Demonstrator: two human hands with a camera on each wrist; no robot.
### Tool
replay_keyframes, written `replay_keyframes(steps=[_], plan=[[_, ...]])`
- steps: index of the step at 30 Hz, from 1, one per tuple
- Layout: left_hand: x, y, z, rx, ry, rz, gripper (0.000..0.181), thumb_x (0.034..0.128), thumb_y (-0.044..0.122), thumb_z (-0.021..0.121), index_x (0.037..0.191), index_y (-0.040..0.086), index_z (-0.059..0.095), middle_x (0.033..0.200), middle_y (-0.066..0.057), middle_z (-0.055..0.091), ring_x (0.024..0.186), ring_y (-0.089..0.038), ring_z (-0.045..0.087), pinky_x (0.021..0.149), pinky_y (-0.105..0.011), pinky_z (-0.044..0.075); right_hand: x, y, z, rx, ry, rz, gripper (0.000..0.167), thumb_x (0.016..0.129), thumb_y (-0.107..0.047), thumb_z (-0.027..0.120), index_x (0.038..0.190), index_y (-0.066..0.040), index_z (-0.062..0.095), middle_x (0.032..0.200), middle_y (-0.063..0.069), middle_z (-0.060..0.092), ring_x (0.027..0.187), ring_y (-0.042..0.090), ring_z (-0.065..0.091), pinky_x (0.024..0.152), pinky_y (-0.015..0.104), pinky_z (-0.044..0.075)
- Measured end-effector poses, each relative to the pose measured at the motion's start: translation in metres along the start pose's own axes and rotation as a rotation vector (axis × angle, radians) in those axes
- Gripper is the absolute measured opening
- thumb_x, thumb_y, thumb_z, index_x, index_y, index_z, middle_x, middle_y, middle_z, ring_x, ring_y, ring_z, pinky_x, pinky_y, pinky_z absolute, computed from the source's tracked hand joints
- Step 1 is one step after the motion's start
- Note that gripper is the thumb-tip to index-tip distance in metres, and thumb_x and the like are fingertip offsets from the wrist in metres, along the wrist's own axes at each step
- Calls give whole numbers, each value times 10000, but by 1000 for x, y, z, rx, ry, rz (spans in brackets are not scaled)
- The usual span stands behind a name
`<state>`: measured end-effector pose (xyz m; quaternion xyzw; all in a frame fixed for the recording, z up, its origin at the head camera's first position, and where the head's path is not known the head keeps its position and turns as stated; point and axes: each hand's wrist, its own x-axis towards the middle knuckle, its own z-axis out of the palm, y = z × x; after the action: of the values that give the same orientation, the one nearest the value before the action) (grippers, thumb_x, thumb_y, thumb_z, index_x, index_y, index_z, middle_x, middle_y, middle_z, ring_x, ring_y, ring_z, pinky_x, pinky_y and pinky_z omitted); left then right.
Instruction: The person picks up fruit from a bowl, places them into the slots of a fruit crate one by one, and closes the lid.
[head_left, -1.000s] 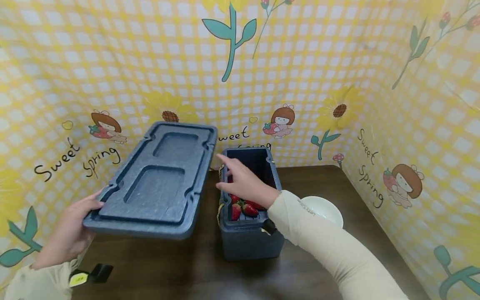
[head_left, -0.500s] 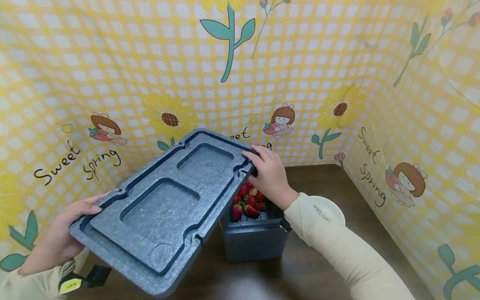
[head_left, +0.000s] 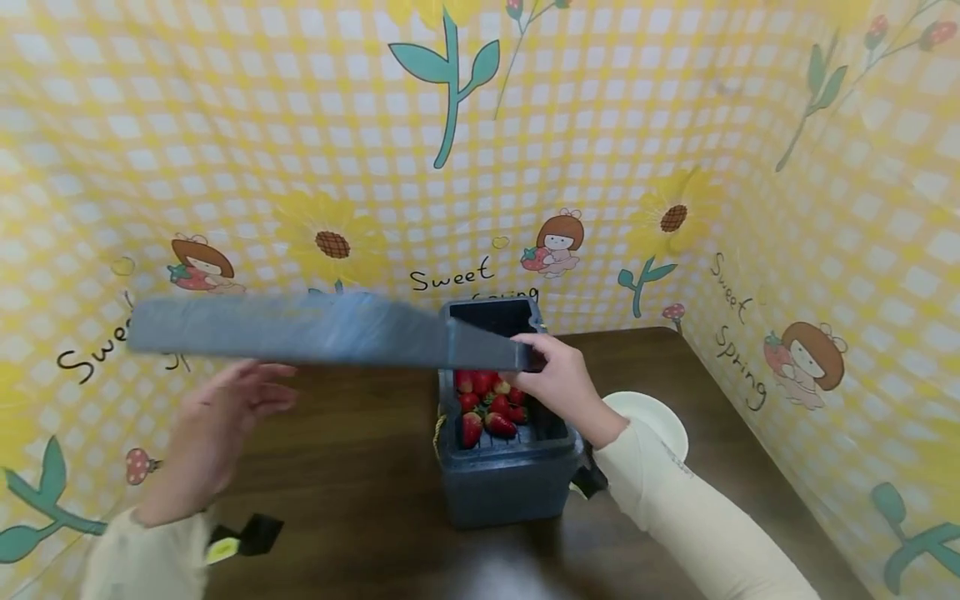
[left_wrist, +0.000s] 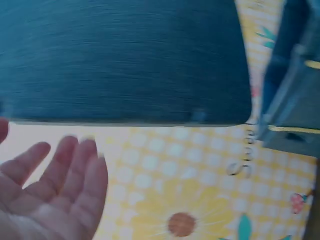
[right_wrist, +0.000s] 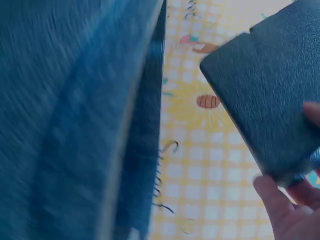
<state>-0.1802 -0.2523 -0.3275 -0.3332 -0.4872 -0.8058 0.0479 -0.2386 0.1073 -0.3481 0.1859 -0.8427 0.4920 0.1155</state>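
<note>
A blue-grey foam box lid (head_left: 300,329), blurred, hangs nearly edge-on in the head view. My right hand (head_left: 566,383) grips its right end, thumb on one side and fingers on the other. Lower left, my left hand (head_left: 221,425) is off the lid, its fingers extended. In the left wrist view a gap shows between those fingers (left_wrist: 75,170) and the lid (left_wrist: 125,60). Beneath the lid's right end stands the matching foam box (head_left: 502,492), open at the top. Several red strawberries (head_left: 501,424) lie inside; the lid and right hand hide part of the interior.
A white dish (head_left: 663,421) sits right of the box, partly behind the right sleeve. Brown wood-look table (head_left: 337,467) extends left and in front of the box. Yellow checked cloth (head_left: 600,108) hangs around the back and sides. A yellow cord (head_left: 438,433) runs along the box's left side.
My right hand has come from over the box to the lid and taken hold of it. The left hand has let go. The lid has turned from face-up to nearly edge-on.
</note>
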Motion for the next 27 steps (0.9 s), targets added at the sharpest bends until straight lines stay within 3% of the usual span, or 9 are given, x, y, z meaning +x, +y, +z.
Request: replay_keyframes(steps=[3,5,7,10,12,16,19,22,27], plan=[[-3,-27,11,327,91,-21,422,980,-82,412,1246,174,618,1135,26,662,982,-75,643,829,-181,499,-8,5,-7,100,-72,150,377,800,-115,775,1143,-9,659,1028,125,680,883,239,658,822,411,543],[-4,-42,19,459,118,-77,441,955,-93,467,1288,177,571,1117,104,652,979,-20,628,814,-147,489,-14,9,-12,158,-104,221,390,803,-124,773,1150,3,650,1026,124,685,897,239,655,831,410,537],[-5,-54,26,524,101,-107,441,950,-100,469,1345,93,503,1131,154,631,988,7,615,821,-137,482,-20,13,-16,210,-116,265,388,806,-123,767,1144,20,643,1018,120,687,896,235,651,832,401,536],[-7,-67,32,569,51,-88,462,942,-115,462,1396,-59,397,1190,180,601,1049,10,587,843,-143,474,-30,19,-20,266,-107,310,376,808,-94,754,1136,45,634,1003,117,682,882,227,641,811,367,539],[-8,-75,34,594,17,-52,520,922,-143,471,1424,-37,381,1256,190,557,1107,15,554,855,-138,464,-36,22,-23,268,-99,330,369,813,-93,745,1134,51,630,985,108,682,864,213,639,789,332,539],[-9,-89,38,666,-32,20,730,848,-190,542,1477,139,371,1336,171,491,1177,12,497,874,-143,448,-44,23,-28,231,-98,329,347,837,-125,721,1121,52,630,948,83,674,827,187,616,754,287,525],[-8,-97,42,733,-45,36,824,805,-182,607,1511,99,288,1292,76,539,1107,2,530,872,-149,445,-48,23,-30,214,-106,287,366,872,-134,687,1162,71,598,938,111,658,798,171,597,719,287,528],[-6,-102,46,829,-54,-3,829,801,-118,664,1503,5,240,1166,-56,627,1001,-40,577,851,-187,467,-50,27,-31,201,-66,263,469,899,-108,658,1304,72,506,1017,175,643,791,147,591,671,280,535],[1,-110,48,899,-70,-209,857,836,45,718,1502,-26,184,1060,-105,647,970,-170,590,845,-401,503,-54,36,-27,176,-18,253,632,907,-78,647,1449,24,340,1143,235,606,748,148,598,623,270,534]])
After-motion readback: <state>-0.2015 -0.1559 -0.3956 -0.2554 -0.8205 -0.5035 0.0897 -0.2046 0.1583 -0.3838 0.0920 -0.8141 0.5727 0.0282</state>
